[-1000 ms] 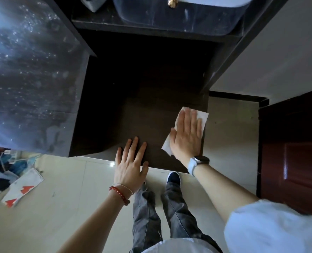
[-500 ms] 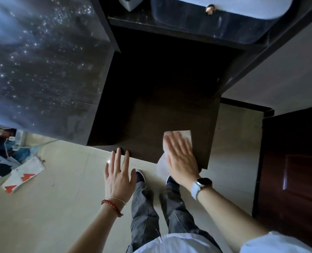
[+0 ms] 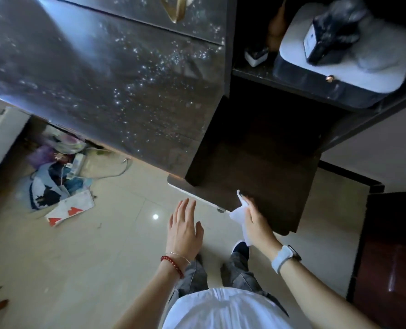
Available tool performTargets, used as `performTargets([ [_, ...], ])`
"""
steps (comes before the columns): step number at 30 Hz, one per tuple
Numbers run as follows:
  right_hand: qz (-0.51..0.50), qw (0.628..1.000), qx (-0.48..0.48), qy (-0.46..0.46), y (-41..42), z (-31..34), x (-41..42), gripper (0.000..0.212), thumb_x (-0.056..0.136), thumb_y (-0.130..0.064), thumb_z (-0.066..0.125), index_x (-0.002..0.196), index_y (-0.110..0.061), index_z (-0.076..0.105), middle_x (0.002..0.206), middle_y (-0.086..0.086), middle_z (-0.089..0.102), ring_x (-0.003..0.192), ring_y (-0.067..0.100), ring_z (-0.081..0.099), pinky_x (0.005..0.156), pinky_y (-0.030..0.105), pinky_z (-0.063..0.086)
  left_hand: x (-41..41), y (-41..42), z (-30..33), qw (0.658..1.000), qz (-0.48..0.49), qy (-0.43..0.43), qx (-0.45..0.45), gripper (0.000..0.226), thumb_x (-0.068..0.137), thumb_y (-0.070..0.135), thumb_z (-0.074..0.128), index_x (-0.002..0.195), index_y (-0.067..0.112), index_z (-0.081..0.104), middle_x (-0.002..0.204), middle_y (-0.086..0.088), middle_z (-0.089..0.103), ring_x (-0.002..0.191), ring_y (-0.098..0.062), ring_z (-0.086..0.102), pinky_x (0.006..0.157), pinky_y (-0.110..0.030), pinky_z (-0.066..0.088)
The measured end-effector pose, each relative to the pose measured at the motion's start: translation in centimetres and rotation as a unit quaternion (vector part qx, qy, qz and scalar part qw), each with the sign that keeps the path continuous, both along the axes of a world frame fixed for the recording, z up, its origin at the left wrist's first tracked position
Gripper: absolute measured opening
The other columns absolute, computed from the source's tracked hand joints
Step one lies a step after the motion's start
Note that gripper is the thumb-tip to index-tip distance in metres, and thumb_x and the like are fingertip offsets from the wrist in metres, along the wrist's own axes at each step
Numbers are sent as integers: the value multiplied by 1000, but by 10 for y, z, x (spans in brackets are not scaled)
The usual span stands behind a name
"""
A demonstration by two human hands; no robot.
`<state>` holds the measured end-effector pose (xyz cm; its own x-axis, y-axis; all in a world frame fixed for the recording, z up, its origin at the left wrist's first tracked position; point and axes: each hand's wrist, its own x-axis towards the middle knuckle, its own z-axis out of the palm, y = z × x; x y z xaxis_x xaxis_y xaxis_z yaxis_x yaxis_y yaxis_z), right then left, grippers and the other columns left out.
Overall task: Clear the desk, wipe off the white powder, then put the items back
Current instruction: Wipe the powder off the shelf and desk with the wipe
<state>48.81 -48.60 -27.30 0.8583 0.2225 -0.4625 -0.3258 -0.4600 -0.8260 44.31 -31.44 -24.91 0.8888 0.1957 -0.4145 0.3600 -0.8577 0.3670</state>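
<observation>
Here the right hand (image 3: 256, 224) grips a crumpled white tissue (image 3: 241, 213) at the near edge of the low dark shelf (image 3: 263, 176). Its fingers are curled together around the tissue, which bunches up out of the grip. The tissue's long axis runs roughly from the shelf edge back toward the person, with 1 pointed tip sticking up over the shelf's near edge and the other end trailing down below the palm toward a shoe. A watch with a pale band (image 3: 283, 257) sits on that wrist.

The left hand (image 3: 184, 230) hangs flat and empty over the floor (image 3: 90, 257), just off the shelf's near left corner, touching nothing. Its fingers are straight and held close together, pointing toward the shelf, with the thumb set apart to the right. A red bead bracelet (image 3: 172, 262) and a thin chain circle that wrist.

The table (image 3: 102, 79) fills the upper left, its dark glossy top speckled with white powder (image 3: 149, 74), densest toward its right edge. To the right of the table, on a higher dark shelf, stands a box with a white top (image 3: 339, 60); a dark lumpy object (image 3: 332, 32) rests on it, and a small dark and white item (image 3: 256, 55) sits just beside its left side.

On the floor below the table's near left edge lies a heap of mixed things (image 3: 54, 167), and just beside it a white card with red triangles (image 3: 70, 211).
</observation>
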Motion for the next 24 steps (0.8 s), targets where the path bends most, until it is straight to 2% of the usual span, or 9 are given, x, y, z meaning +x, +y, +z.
performTargets([
  [2,-42,999,19,-28,18,34,14,40,98,-6,24,136,-15,35,138,-8,37,135,13,30,107,8,20,-2,14,15,999,29,-32,-15,52,89,15,48,138,10,31,148,-13,29,139,-30,22,114,-43,20],
  [3,-59,997,25,-49,28,52,22,40,99,-7,24,136,-15,35,137,-8,38,133,12,32,105,8,22,-3,23,21,997,44,-59,-23,49,87,14,50,134,7,38,143,-17,36,135,-34,30,111,-46,26],
  [6,-88,984,2,-156,58,96,51,40,98,-7,27,138,-13,33,139,1,39,134,17,31,112,31,26,5,54,35,989,59,-135,-25,45,81,20,47,123,5,49,129,-21,51,119,-41,48,98,-53,39],
  [10,-19,943,-118,-312,111,112,85,46,94,-11,27,140,-11,26,150,14,24,141,23,13,114,39,16,38,108,52,977,42,-207,-18,43,81,28,36,118,11,48,121,-19,56,111,-36,52,91,-51,45],
  [13,85,937,-233,-247,159,90,86,52,93,-24,19,144,-15,15,154,9,6,142,24,-2,117,41,2,66,157,57,975,22,-222,-16,41,80,28,36,117,15,45,121,-18,56,113,-28,45,92,-48,44],
  [15,102,914,-332,-208,193,71,76,56,94,-38,14,145,-17,8,153,5,-4,142,26,-8,115,42,-7,83,190,58,978,6,-210,1,42,80,29,35,118,14,47,124,-17,55,115,-33,49,93,-50,42],
  [18,154,883,-371,-243,243,66,65,60,95,-44,2,141,-13,27,149,9,30,139,28,14,111,41,1,110,235,60,982,-26,-183,44,50,80,34,33,123,12,48,131,-17,50,122,-37,45,98,-52,37],
  [21,244,851,-370,-282,251,63,76,56,96,-40,1,140,-18,29,146,3,35,137,26,21,109,43,10,135,267,55,986,-60,-134,76,63,80,45,23,135,15,35,147,-15,30,138,-34,22,110,-54,16],
  [24,98,876,-408,-238,222,60,112,59,92,-42,4,142,-20,26,151,9,26,139,32,21,112,46,7,155,286,45,986,-90,-106,97,70,79,51,13,142,21,21,154,-10,12,142,-30,2,111,-56,-3],
])
